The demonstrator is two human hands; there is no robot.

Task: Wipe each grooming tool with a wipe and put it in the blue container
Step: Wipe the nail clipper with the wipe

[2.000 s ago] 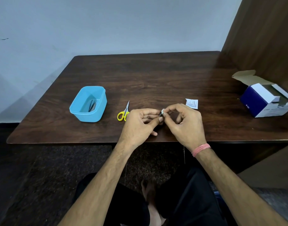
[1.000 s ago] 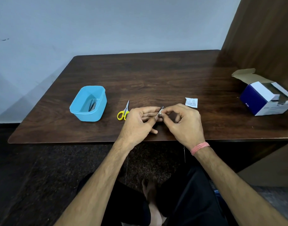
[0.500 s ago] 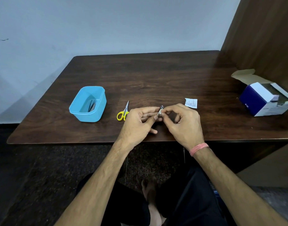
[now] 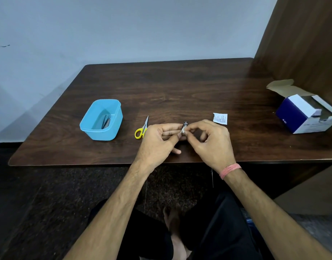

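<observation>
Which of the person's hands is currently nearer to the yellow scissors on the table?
Left. The left hand lies right beside the scissors, overlapping the handles in view; the right hand is farther off, beyond the small metal tool both hands pinch.

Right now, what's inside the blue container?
The blue container on the table holds a couple of slim dark metal tools lying against its floor. Their exact type is too small to tell; the near wall hides their lower ends.

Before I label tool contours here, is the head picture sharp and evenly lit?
Head view: wide-angle bend bows the table edges; soft sheen on its far half, no hard glare; the nail clipper between both hands is tiny and partly hidden; tools in the blue container read dim.
</observation>
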